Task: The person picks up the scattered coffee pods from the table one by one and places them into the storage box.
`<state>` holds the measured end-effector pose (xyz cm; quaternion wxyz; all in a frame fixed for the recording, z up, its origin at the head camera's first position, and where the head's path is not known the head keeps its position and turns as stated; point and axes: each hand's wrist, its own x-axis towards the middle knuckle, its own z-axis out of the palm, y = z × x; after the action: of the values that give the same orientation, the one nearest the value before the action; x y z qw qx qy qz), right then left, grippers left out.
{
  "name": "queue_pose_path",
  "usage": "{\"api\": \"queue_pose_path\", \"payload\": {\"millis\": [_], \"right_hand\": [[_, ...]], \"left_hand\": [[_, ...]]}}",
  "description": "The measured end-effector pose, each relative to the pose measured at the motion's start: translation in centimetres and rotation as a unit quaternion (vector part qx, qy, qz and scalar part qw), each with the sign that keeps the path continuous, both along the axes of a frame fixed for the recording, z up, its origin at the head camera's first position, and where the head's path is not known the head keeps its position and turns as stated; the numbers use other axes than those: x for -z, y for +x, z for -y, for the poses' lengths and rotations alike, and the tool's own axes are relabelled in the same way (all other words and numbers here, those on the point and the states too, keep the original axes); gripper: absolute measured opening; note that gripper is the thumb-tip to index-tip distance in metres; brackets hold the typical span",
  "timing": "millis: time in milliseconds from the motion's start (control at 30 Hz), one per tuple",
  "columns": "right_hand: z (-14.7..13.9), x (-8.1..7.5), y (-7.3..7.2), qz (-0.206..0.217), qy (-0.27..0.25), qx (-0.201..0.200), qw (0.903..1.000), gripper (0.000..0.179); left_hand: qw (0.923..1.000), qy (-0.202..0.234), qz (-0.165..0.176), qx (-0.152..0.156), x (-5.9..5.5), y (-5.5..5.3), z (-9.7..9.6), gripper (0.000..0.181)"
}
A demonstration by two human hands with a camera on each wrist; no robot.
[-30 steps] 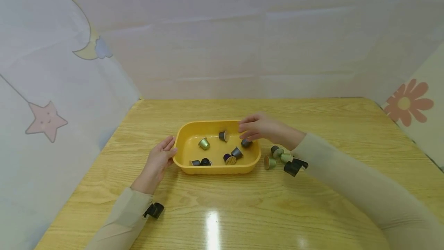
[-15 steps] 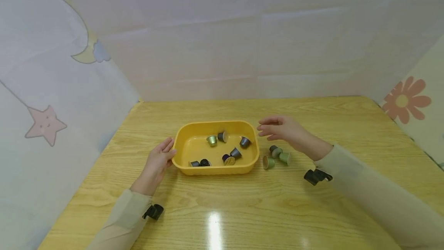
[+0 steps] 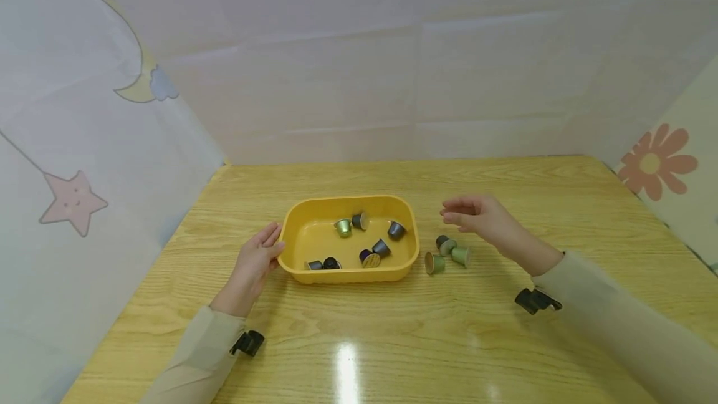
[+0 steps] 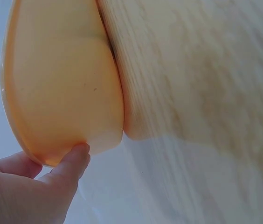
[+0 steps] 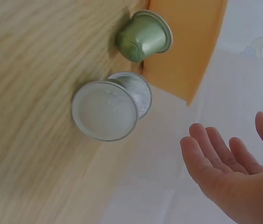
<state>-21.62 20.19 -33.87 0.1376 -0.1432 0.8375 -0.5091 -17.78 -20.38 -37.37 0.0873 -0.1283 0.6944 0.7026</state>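
In the head view, my left hand [image 3: 258, 262] holds the left end of a yellow plastic tray [image 3: 350, 275], the thumb against its outer wall. The left wrist view shows that thumb [image 4: 75, 161] on the tray's side [image 4: 71, 84]. My right hand [image 3: 485, 220] is in the air right of the tray, fingers loosely bent and holding nothing. Below it on the table are a green coffee capsule [image 3: 461, 256], a dark-bodied one [image 3: 445, 244] and another green capsule [image 3: 434, 263]. Inside the tray lie several capsules, including a shiny green one [image 3: 343, 227] beside a dark one [image 3: 360, 221].
Tray and loose capsules are on a wooden table [image 3: 314, 335]. A pale sheet [image 3: 336, 80] hangs behind it, with printed shapes at the sides. Each wrist wears a black mount, one on the left [image 3: 248, 342] and one on the right [image 3: 537, 300].
My right hand has moved from above the tray's right end out to the right. The green capsule in the tray has shifted right, beside a dark one. The left hand stays at the tray.
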Motion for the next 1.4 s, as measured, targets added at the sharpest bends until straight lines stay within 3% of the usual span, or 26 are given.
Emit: {"api": "queue_pose_path", "payload": {"millis": [200, 367, 767, 967, 1267, 1400], "right_hand": [[-0.4, 1.1, 0.4, -0.017, 0.039, 0.01, 0.999, 0.055], [-0.9, 2.2, 0.5, -0.035, 0.052, -0.007, 0.998, 0.056], [-2.0, 3.9, 1.2, -0.043, 0.086, -0.043, 0.9944, 0.066], [-2.1, 4.7, 1.3, -0.038, 0.103, -0.04, 0.9932, 0.067], [-2.0, 5.2, 1.2, -0.094, 0.163, -0.053, 0.9807, 0.066], [-2.0, 5.4, 1.2, -0.1, 0.182, -0.055, 0.9767, 0.068]], "left_hand": [[1.0, -0.002, -0.001, 0.005, 0.0, 0.1, 0.2, 0.064], [1.0, -0.001, 0.002, 0.004, -0.2, 0.1, 0.3, 0.063], [0.9999, 0.011, 0.001, 0.0, -0.2, 0.0, 0.0, 0.064], [0.9999, 0.017, -0.001, -0.001, -0.2, -0.1, -0.1, 0.064], [0.9999, 0.013, -0.008, 0.007, 0.0, -0.1, 0.2, 0.064], [0.9998, 0.018, -0.007, 0.007, 0.2, -0.2, 0.2, 0.064]]}}
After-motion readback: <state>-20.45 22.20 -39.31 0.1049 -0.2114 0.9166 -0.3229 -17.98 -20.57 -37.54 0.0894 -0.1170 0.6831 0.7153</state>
